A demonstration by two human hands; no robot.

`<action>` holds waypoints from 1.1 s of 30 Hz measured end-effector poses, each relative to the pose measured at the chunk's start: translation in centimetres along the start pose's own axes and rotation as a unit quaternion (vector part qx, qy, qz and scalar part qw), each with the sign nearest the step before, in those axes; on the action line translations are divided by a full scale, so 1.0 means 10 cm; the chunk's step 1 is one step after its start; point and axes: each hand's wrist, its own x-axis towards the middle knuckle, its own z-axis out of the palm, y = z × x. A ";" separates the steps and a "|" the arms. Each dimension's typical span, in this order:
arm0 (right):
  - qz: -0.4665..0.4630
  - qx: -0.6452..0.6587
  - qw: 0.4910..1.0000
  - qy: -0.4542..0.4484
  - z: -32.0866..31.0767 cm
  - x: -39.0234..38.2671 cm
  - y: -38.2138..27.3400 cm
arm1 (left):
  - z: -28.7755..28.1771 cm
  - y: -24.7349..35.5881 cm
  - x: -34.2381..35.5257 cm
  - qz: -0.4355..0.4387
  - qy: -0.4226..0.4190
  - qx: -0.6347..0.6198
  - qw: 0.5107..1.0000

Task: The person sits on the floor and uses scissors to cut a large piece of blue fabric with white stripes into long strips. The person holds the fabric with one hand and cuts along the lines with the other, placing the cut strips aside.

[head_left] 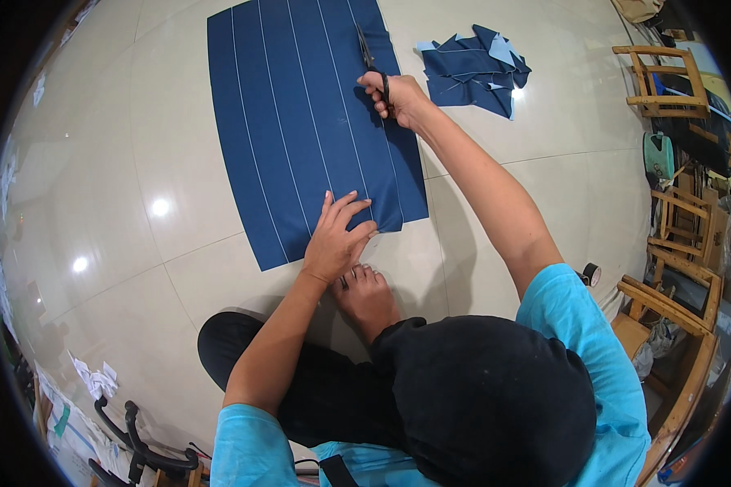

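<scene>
A dark blue sheet of fabric (288, 138) with several white lengthwise lines lies flat on the floor in front of me. My right hand (394, 97) is closed around the black handles of a pair of scissors (366, 55), whose blades point away over the right part of the sheet. From there an edge that looks cut runs back to the near border, where the fabric steps slightly. My left hand (337, 235) rests on the near edge of the sheet with its fingers spread, holding nothing. My bare foot (365, 299) is just behind it.
A crumpled pile of dark blue fabric scraps (475, 69) lies to the right of the sheet. Farther right stand wooden stools (666, 77), with a roll of tape (593, 275) near my right elbow. A black chair base (134, 438) is at the lower left, by some white scraps (95, 376).
</scene>
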 end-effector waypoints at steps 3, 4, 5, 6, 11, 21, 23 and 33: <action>-0.009 -0.003 1.000 -0.002 0.00 0.04 -0.05 | 0.00 -0.04 0.05 0.001 0.002 0.004 1.000; -0.013 -0.005 1.000 -0.003 0.01 0.06 -0.07 | 0.00 -0.05 0.07 0.002 0.004 0.005 1.000; -0.012 -0.006 1.000 -0.003 0.01 0.06 -0.06 | 0.01 -0.05 0.07 0.001 0.004 0.004 1.000; -0.011 -0.007 1.000 -0.002 0.01 0.07 -0.06 | 0.01 -0.05 0.06 0.001 0.005 0.003 1.000; -0.013 -0.017 1.000 -0.002 0.00 0.11 -0.03 | 0.00 -0.05 0.07 -0.001 -0.001 0.006 1.000; -0.017 -0.025 1.000 -0.006 -0.01 0.14 -0.02 | 0.00 -0.06 0.07 0.003 0.002 0.008 1.000; -0.015 -0.023 1.000 -0.006 0.00 0.12 -0.03 | 0.00 -0.06 0.07 0.002 0.000 0.007 1.000; -0.012 -0.004 1.000 -0.001 0.03 0.19 -0.17 | 0.01 -0.07 0.06 0.004 -0.001 0.013 1.000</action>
